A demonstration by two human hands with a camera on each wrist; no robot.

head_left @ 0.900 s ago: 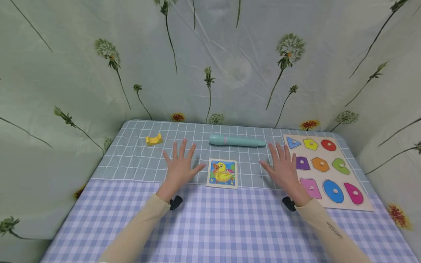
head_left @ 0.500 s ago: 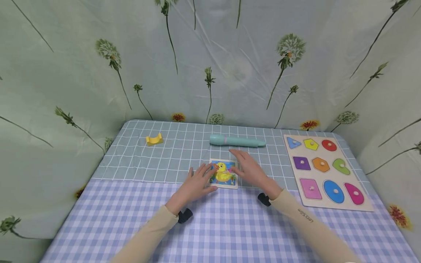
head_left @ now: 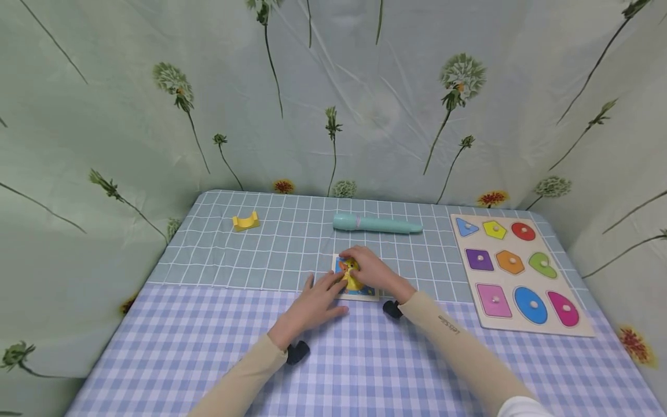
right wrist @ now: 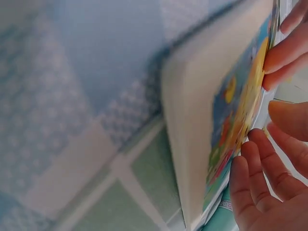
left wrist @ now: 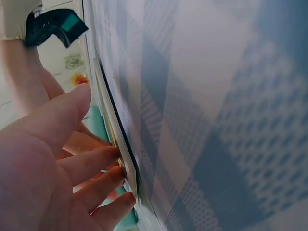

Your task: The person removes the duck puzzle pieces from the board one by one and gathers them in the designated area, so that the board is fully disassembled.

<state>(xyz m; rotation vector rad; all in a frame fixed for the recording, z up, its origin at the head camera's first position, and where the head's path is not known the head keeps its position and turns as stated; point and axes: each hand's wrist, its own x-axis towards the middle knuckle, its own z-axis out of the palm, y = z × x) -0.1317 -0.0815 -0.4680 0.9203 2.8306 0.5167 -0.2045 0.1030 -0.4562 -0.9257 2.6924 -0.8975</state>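
A small square wooden puzzle (head_left: 367, 293) with a yellow duck picture lies flat at the middle of the table, partly hidden by both hands. My left hand (head_left: 311, 304) reaches over its left side, thumb apart, fingers loosely bent. In the left wrist view the fingertips (left wrist: 126, 198) are right at the puzzle's edge. From the right, my right hand (head_left: 371, 270) comes over the upper part of the duck. The right wrist view shows its bent fingertips (right wrist: 239, 166) against the picture (right wrist: 230, 127), with the thumb (right wrist: 288, 118) held apart from them.
Behind the puzzle lies a teal pen-shaped object (head_left: 377, 223). A yellow arch-shaped block (head_left: 246, 221) is at the back left. A peg board (head_left: 513, 294) with several coloured shapes lies at the right. A flower-printed curtain (head_left: 375, 116) surrounds the table.
Both hands have moved inward from either side of the puzzle to over it. The right hand has travelled left and bent its fingers; the left has moved right and toward me.
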